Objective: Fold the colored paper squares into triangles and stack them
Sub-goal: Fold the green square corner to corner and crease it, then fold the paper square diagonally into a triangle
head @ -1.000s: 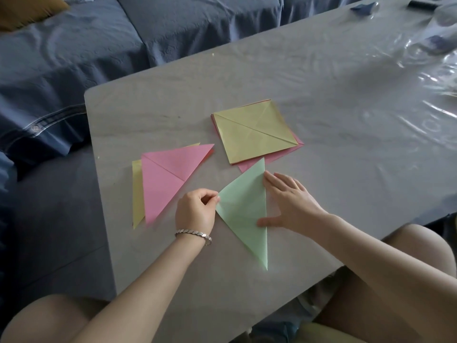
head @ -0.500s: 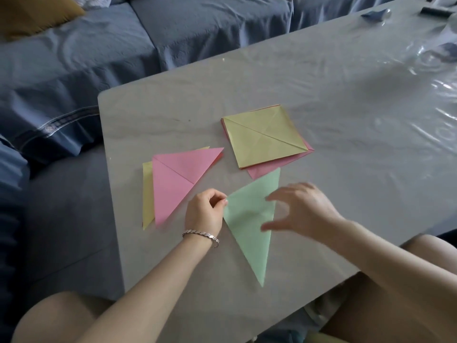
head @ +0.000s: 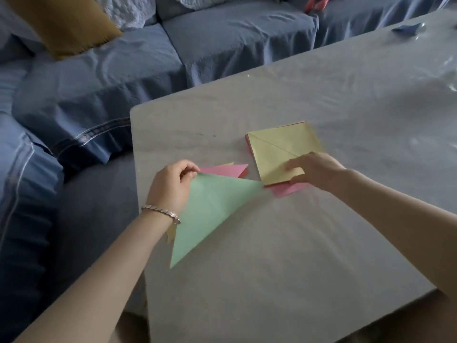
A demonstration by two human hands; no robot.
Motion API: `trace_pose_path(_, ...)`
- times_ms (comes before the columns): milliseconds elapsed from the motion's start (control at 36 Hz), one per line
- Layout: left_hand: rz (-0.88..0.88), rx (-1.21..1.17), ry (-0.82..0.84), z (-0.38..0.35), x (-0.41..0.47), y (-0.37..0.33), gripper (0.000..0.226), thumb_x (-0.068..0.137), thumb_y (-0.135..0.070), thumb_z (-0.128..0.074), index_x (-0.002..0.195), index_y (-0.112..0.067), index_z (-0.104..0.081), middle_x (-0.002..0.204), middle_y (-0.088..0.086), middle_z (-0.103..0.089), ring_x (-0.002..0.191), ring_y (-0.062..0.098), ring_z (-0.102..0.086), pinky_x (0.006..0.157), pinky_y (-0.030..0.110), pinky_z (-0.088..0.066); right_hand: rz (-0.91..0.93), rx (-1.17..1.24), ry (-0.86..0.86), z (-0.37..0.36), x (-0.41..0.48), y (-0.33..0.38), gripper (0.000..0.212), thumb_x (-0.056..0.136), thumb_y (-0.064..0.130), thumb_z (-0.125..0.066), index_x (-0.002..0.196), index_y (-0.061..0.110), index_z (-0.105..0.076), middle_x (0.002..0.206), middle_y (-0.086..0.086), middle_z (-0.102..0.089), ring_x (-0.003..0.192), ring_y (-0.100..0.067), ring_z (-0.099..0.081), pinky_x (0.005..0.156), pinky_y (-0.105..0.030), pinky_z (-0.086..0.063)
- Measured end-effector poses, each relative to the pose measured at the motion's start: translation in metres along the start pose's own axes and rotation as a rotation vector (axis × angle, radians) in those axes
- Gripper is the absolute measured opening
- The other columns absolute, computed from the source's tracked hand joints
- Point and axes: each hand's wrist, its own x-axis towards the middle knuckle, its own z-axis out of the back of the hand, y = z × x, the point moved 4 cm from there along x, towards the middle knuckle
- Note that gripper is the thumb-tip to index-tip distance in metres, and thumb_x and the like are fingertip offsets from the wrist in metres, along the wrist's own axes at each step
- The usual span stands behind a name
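My left hand pinches a corner of the green folded triangle, which is lifted over the folded stack. Of that stack only a strip of the pink triangle and a tip of a yellow one show. My right hand rests with fingers spread on the near corner of the yellow paper square, the top sheet of a pile with pink sheets poking out beneath.
The grey table ends at its left edge close to my left hand. A blue sofa with a mustard cushion lies beyond. Shiny plastic wrap and a small dark object sit at the far right.
My left hand carried the green triangle leftward over the pink and yellow triangles. My right hand left the green triangle and moved up onto the yellow square. The camera view shifted.
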Motion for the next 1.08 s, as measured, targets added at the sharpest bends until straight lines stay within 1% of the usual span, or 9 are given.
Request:
trace_pose_path(111,0.001,0.196,0.041,-0.005,0.026,0.017,0.013,0.09,-0.01,-0.052,0.091,-0.012,-0.065,0.093,0.007,-0.062,0.086,0.025,-0.055,0.069,0.03,-0.04,-0.032,0.041,0.063,0.005,0.001,-0.002,0.039,0.083,0.035,-0.067,0.12,0.027,-0.061,0.123,-0.001,-0.058,0.114,-0.024,-0.053,0.092,-0.027,-0.04)
trace_pose_path(194,0.002,0.326,0.047,-0.014,0.03,0.023,0.015,0.089,-0.01,-0.053,0.099,-0.009,-0.064,0.1,0.013,-0.06,0.094,0.033,-0.053,0.075,0.037,-0.042,0.005,0.071,0.067,0.006,0.004,-0.004,0.033,0.087,0.03,-0.063,0.118,0.021,-0.063,0.12,-0.004,-0.061,0.111,-0.022,-0.055,0.085,-0.017,-0.044)
trace_pose_path(361,-0.199,0.357,-0.034,-0.039,0.003,0.0,0.035,0.07,0.003,-0.069,0.103,-0.005,-0.065,0.102,0.018,-0.059,0.092,0.04,-0.055,0.081,0.045,-0.045,0.07,-0.172,0.072,0.005,0.003,0.0,0.055,0.081,0.054,-0.059,0.131,0.033,-0.049,0.123,0.003,-0.058,0.112,-0.02,-0.053,0.09,-0.03,-0.043)
trace_pose_path(528,-0.319,0.197,0.069,-0.058,-0.031,-0.032,0.019,0.075,0.0,-0.066,0.092,-0.007,-0.068,0.091,0.009,-0.066,0.085,0.032,-0.062,0.073,0.038,-0.051,0.064,-0.077,0.093,0.012,-0.002,0.0,0.04,0.089,0.036,-0.059,0.128,0.028,-0.054,0.127,0.002,-0.056,0.116,-0.022,-0.051,0.093,-0.027,-0.038)
trace_pose_path(639,-0.267,0.158,0.108,-0.063,-0.043,-0.041,0.018,0.086,-0.013,-0.058,0.101,-0.012,-0.067,0.103,0.002,-0.066,0.099,0.023,-0.058,0.08,0.029,-0.044,0.088,-0.093,0.027,0.016,-0.005,0.001,0.024,0.096,0.028,-0.045,0.106,0.02,-0.065,0.105,-0.003,-0.065,0.085,-0.021,-0.053,0.075,-0.03,-0.041)
trace_pose_path(806,0.041,-0.18,0.147,-0.061,-0.035,-0.041,0.025,0.089,-0.031,-0.055,0.103,-0.012,-0.064,0.094,0.001,-0.068,0.087,0.015,-0.063,0.081,0.03,-0.051,0.22,-0.194,-0.257,0.012,-0.033,0.015,0.023,0.093,0.023,-0.044,0.091,0.02,-0.067,0.087,0.003,-0.067,0.084,-0.022,-0.059,0.07,-0.027,-0.042)
trace_pose_path(889,0.357,-0.49,0.25,-0.07,-0.025,-0.037,0.042,0.085,-0.048,-0.054,0.101,-0.01,-0.062,0.095,0.007,-0.067,0.082,0.022,-0.066,0.077,0.042,-0.055,0.468,-0.079,-0.558,0.006,-0.067,0.03,0.027,0.081,0.019,-0.049,0.063,0.016,-0.069,0.057,0.003,-0.063,0.055,-0.019,-0.061,0.061,-0.025,-0.052)
trace_pose_path(972,0.539,-0.68,0.36,-0.08,-0.024,-0.042,0.054,0.085,-0.036,-0.061,0.121,0.003,-0.048,0.101,0.015,-0.062,0.069,0.02,-0.066,0.058,0.033,-0.057,0.603,-0.043,-0.609,-0.01,-0.095,0.037,0.029,0.082,0.018,-0.048,0.06,0.014,-0.065,0.053,0.003,-0.059,0.05,-0.018,-0.057,0.059,-0.025,-0.051)
trace_pose_path(1083,0.553,-0.58,0.29,-0.087,-0.027,-0.043,0.081,0.079,-0.014,-0.07,0.141,0.001,-0.02,0.083,0.006,-0.06,0.065,0.017,-0.06,0.068,0.035,-0.055,0.688,0.0,-0.548,-0.027,-0.121,0.042,0.022,0.087,0.016,-0.055,0.068,0.012,-0.066,0.063,0.002,-0.063,0.059,-0.018,-0.06,0.068,-0.031,-0.053)
